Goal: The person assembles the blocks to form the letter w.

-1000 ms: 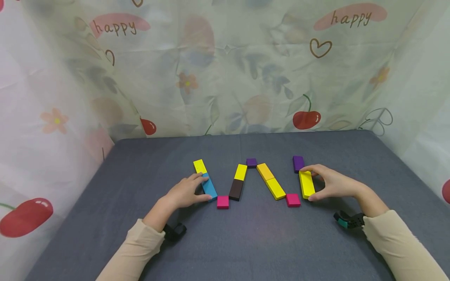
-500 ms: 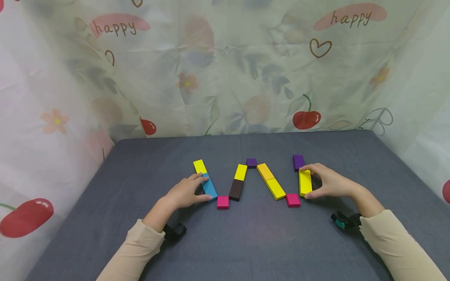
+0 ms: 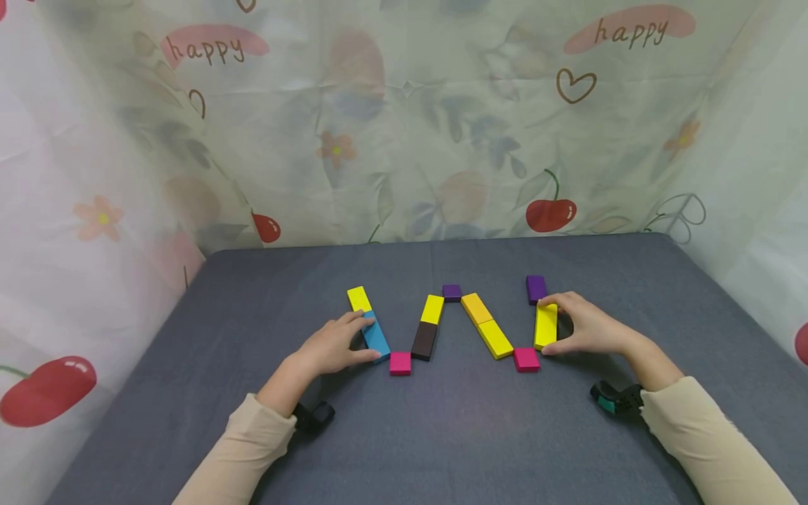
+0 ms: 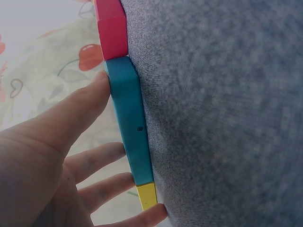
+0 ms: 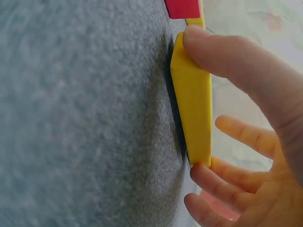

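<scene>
In the head view my right hand (image 3: 583, 326) pinches a yellow block (image 3: 546, 326) lengthwise, thumb at its near end, fingertips at its far end. A purple block (image 3: 536, 289) lies just beyond it, and a pink block (image 3: 527, 360) close to its near left corner. On the left, my left hand (image 3: 334, 344) rests on a blue block (image 3: 376, 338), thumb near its lower end, fingers spread toward the yellow block (image 3: 358, 299) above it. The left wrist view shows the thumb and fingertips along one edge of the blue block (image 4: 128, 123). Another pink block (image 3: 400, 363) meets the blue one's lower end.
Between the hands, a yellow block (image 3: 433, 309), a dark brown block (image 3: 425, 341), a small purple block (image 3: 452, 293), an orange block (image 3: 476, 308) and a yellow block (image 3: 495, 339) continue the zigzag. A grey cloth (image 3: 467, 435) covers the table; a patterned curtain (image 3: 404, 126) hangs behind.
My right hand has slid its yellow block left and slightly away, toward the pink block. The purple block at its far end has shifted away too. My left hand stays put.
</scene>
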Tool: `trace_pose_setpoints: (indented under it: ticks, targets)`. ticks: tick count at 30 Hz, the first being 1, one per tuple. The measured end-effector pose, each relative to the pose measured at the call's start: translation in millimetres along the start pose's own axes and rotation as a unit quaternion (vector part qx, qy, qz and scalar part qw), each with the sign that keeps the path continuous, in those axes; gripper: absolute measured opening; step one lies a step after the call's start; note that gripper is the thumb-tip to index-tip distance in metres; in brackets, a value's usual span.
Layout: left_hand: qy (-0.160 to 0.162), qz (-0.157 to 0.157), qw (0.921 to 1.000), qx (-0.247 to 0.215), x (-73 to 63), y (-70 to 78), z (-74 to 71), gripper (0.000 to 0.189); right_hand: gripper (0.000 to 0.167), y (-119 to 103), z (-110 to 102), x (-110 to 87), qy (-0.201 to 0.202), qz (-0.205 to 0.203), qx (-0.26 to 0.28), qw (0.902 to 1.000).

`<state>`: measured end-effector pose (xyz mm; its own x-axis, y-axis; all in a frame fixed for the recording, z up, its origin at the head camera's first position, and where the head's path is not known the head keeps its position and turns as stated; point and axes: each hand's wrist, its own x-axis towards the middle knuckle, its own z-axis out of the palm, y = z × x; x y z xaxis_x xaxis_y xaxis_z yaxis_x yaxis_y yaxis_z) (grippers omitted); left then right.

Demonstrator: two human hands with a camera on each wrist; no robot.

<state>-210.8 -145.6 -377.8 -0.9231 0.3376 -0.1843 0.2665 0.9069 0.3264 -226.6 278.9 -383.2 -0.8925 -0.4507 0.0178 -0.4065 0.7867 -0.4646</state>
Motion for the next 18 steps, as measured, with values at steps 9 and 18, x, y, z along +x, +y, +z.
trace_pose_setpoints:
  ticks: [9,18]
  targets:
    - [0.000,-0.001,1.0000,0.002,-0.3,0.7,-0.5,0.069,0.078,-3.5,2.1,-0.1,-0.002,0.021,-0.004,0.9998]
    - [0.001,0.000,1.0000,0.002,-0.5,1.4,-0.8,0.069,0.077,-2.7,3.8,-0.4,-0.003,0.020,-0.002,0.9998]
